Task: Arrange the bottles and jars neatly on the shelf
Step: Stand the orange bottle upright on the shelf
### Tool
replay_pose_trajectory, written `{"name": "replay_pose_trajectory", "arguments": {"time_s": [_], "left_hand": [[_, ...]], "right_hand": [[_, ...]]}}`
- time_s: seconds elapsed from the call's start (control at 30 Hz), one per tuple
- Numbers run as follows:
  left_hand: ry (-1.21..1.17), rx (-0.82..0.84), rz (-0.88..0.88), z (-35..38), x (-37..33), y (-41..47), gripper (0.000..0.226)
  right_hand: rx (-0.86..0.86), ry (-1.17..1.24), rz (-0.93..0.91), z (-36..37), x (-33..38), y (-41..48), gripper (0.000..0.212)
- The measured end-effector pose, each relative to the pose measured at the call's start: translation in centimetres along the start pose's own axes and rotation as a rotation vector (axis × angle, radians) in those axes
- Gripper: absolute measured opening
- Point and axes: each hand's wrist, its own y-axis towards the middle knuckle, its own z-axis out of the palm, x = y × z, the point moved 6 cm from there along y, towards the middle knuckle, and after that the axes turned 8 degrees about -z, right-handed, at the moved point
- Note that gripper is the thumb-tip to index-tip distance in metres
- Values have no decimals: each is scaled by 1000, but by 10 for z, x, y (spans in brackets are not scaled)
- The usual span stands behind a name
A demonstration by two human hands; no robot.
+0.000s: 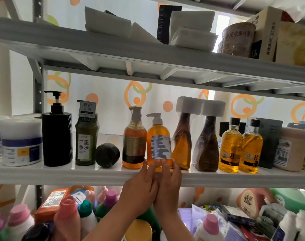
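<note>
An orange pump bottle (pixel 159 136) with a white label and a large blue character stands near the front of the middle shelf (pixel 96 174). My left hand (pixel 141 186) and my right hand (pixel 168 185) reach up together, and their fingertips hold its base from both sides. To its left stands an amber pump bottle (pixel 134 138); to its right stand two wrapped brown bottles (pixel 182 136) with white foam caps. A black pump bottle (pixel 57 134), a dark green bottle (pixel 86 136) and a black jar (pixel 107 154) lying on its side are further left.
Two white tubs (pixel 21 141) sit at the shelf's left end. Two yellow bottles (pixel 241 146), a dark box (pixel 270 141) and a beige jar (pixel 290 148) fill the right end. The upper shelf holds foam blocks, a tin and boxes. Below, several detergent bottles (pixel 87 214) crowd together.
</note>
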Motion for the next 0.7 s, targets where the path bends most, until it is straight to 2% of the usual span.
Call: {"name": "replay_pose_trajectory", "arguments": {"time_s": [0.17,0.27,0.47,0.57,0.7], "left_hand": [[188,-44,-8,2,-10,-3,48],[314,-10,-5,9,-14,-7,50],[142,-51,-118,12,-5,-6,62],[112,-31,-145,17,-5,-2,65],[56,10,-165,22,-3,1,64]], "right_hand": [[-5,3,-59,-3,-3,-4,66],[-7,1,-143,-4,1,-4,70],[-36,-4,-171,-10,4,-3,58],[-10,-39,-178,-10,4,-3,69],[26,-55,-210,-6,-1,-4,51]]}}
